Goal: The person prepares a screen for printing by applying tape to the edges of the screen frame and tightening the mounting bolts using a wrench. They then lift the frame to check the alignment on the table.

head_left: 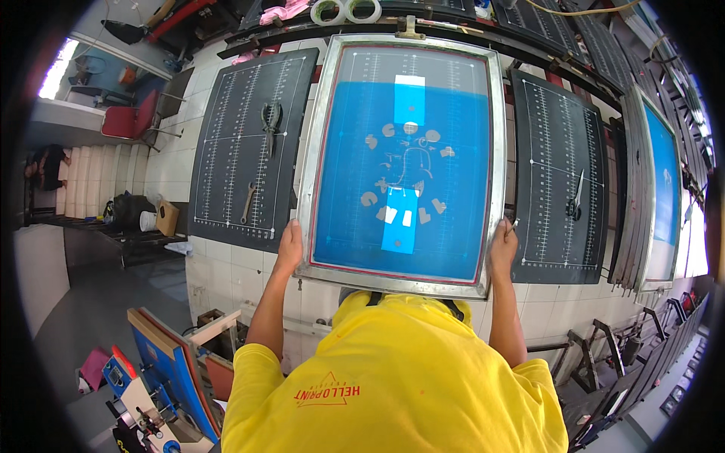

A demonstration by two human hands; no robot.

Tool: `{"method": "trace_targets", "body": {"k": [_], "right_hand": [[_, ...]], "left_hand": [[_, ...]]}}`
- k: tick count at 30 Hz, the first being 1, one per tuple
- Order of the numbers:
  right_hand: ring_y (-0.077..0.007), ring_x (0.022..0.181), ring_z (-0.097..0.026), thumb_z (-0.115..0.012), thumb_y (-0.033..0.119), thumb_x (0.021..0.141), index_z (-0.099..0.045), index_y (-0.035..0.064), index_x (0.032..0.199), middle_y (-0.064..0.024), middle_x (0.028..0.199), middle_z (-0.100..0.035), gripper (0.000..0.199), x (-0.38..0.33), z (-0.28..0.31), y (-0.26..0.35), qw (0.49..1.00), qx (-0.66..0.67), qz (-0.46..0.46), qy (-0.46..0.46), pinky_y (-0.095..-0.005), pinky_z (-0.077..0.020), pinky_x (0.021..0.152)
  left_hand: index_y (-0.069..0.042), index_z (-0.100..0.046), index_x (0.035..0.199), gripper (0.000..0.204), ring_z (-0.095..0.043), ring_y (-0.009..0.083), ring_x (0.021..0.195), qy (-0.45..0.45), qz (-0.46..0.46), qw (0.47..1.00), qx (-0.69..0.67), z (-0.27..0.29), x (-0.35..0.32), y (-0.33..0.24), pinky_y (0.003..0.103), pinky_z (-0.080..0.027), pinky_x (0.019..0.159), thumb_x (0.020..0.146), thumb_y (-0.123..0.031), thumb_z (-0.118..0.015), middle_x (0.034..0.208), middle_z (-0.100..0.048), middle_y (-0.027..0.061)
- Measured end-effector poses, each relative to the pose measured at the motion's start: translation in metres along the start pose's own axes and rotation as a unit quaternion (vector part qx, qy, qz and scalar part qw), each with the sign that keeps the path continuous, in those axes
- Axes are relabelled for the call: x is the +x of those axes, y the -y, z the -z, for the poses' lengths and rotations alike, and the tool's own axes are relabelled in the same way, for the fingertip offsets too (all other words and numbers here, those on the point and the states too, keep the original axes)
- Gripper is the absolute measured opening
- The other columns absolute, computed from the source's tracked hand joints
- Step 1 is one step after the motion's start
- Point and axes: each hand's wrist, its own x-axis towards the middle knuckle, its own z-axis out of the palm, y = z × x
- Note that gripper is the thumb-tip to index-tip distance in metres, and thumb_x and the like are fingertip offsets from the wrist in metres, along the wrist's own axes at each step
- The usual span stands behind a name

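In front of me is a screen printing frame (495,166) with a metal rim and blue-coated mesh, over a dark board with printed rulers. Pale letter shapes and a curved figure show in a ring in the mesh, and two light rectangular patches lie above and below them. My left hand (290,245) is closed on the frame's lower left side. On the lower right side, my right hand (504,248) grips the rim, its fingers partly hidden. A metal clamp (410,29) sits at the middle of the frame's far edge.
On the left ruled board (215,162) lie scissors or shears (270,127) and a wrench (248,202). Scissors (577,198) rest on the right board (555,234). Two tape rolls (327,10) are at the far edge. Another blue screen (661,177) stands at the right.
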Motion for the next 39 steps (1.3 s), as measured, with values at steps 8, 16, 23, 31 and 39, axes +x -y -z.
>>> {"method": "trace_targets", "body": {"k": [8,16,23,31,39], "right_hand": [[-0.0169,0.100,-0.061,-0.044,0.021,0.104,-0.059,-0.0056,0.127,-0.0128,0.108,-0.069,0.038,0.002,0.004,0.014,0.999,0.019,-0.037,-0.024,-0.0295,-0.0453,0.090],[-0.0168,0.096,-0.060,-0.045,0.023,0.104,-0.060,-0.0062,0.123,-0.0120,0.104,-0.068,0.038,0.007,0.006,0.024,0.998,0.010,-0.043,-0.050,-0.0303,-0.0454,0.087],[-0.0132,0.071,-0.044,-0.044,0.023,0.104,-0.059,-0.0044,0.097,-0.0041,0.074,-0.051,0.033,0.008,0.001,0.020,0.997,-0.034,-0.018,-0.060,-0.0324,-0.0404,0.067],[-0.0146,0.071,-0.045,-0.043,0.024,0.104,-0.059,-0.0049,0.095,-0.0072,0.073,-0.052,0.034,0.018,-0.002,0.019,0.999,-0.019,-0.022,-0.037,-0.0340,-0.0410,0.068],[-0.0155,0.071,-0.044,-0.046,0.029,0.102,-0.058,-0.0042,0.091,-0.0067,0.073,-0.051,0.037,0.018,-0.003,0.025,0.998,-0.007,-0.033,-0.061,-0.0344,-0.0405,0.068]], "left_hand": [[0.011,-0.049,0.133,0.060,-0.046,0.0413,0.130,0.001,0.000,1.000,-0.004,0.003,0.008,-0.070,0.041,-0.033,0.111,0.105,-0.039,-0.029,0.134,-0.052,0.0308],[0.014,-0.045,0.135,0.065,-0.041,0.0432,0.135,0.018,0.015,1.000,0.007,-0.004,0.027,-0.091,0.041,-0.030,0.114,0.105,-0.041,-0.028,0.139,-0.047,0.0333],[0.014,-0.044,0.136,0.066,-0.039,0.0433,0.137,0.004,0.003,1.000,0.005,-0.013,0.024,-0.072,0.042,-0.028,0.115,0.105,-0.042,-0.027,0.142,-0.044,0.0337],[0.009,-0.047,0.137,0.060,-0.048,0.0383,0.129,-0.039,-0.012,0.999,-0.004,-0.004,0.025,-0.088,0.040,-0.035,0.109,0.104,-0.040,-0.034,0.136,-0.052,0.0289],[0.004,-0.061,0.121,0.038,-0.067,0.0349,0.091,-0.118,-0.096,0.988,0.006,-0.005,0.017,-0.099,0.040,-0.050,0.083,0.101,-0.024,-0.044,0.098,-0.069,0.0243]]}}
